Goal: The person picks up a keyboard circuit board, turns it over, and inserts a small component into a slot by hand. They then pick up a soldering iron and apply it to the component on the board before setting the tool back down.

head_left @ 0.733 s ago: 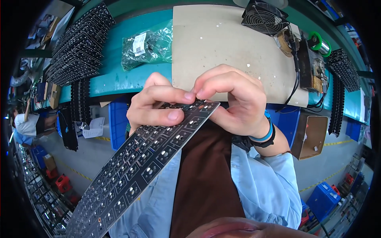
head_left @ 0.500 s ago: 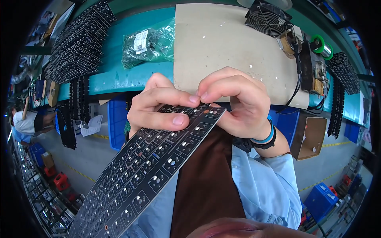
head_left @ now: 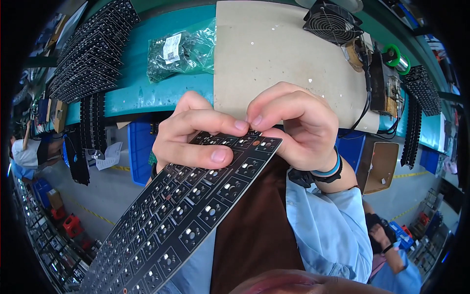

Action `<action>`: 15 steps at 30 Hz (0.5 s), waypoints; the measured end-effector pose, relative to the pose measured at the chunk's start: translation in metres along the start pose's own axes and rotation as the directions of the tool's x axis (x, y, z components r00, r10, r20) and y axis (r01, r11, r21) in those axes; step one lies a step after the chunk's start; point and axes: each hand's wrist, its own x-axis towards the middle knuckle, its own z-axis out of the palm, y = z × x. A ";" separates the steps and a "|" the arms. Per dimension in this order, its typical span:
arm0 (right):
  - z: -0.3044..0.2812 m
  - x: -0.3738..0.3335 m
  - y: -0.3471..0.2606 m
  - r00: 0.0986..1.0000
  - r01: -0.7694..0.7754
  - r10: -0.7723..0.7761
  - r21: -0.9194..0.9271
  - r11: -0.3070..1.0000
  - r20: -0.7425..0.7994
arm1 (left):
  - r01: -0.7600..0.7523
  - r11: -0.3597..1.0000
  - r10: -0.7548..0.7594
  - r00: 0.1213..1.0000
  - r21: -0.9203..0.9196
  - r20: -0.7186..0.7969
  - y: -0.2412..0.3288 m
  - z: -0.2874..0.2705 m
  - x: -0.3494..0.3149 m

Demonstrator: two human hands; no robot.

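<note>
A long black keyboard circuit board (head_left: 198,213) slants from the centre down to the lower left, its face covered with key positions and small white parts. My left hand (head_left: 188,134) grips its upper end, thumb lying across the face and index finger at the top edge. My right hand (head_left: 301,130) is closed in a pinch at the same edge, fingertips nearly touching the left index finger, thumb partly behind the board. A small dark part (head_left: 252,132) shows just under these fingertips; whether the right fingers hold it is hidden.
A tan sheet (head_left: 284,59) covers part of the teal bench, with a black fan (head_left: 333,27) and a green solder spool (head_left: 393,55) at right. A clear bag (head_left: 166,56) lies left of it, beside stacked circuit boards (head_left: 93,54). Another person (head_left: 391,252) appears at lower right.
My right hand has shifted slightly right, and the board has tilted a little more towards me. A person has come into view at the lower right.
</note>
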 end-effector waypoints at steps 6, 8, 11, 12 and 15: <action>0.001 0.004 -0.003 1.000 -0.010 0.011 -0.038 0.999 0.018 | -0.021 1.000 0.022 0.999 0.011 -0.025 0.001 0.003 0.000; 0.001 0.005 -0.003 1.000 -0.005 0.006 -0.050 0.999 0.027 | -0.028 0.999 0.028 0.999 0.016 -0.017 0.000 0.001 0.000; 0.002 0.006 -0.003 0.999 -0.010 0.011 -0.055 0.998 0.031 | -0.032 0.999 0.032 0.999 0.018 -0.011 0.000 -0.001 -0.001; 0.003 0.006 -0.003 0.999 -0.015 0.017 -0.053 0.998 0.031 | -0.033 0.999 0.033 0.999 0.018 -0.007 0.000 -0.002 -0.002; 0.004 0.007 -0.002 0.999 -0.021 0.022 -0.043 0.999 0.029 | -0.030 1.000 0.030 0.999 0.008 -0.013 0.000 -0.002 -0.002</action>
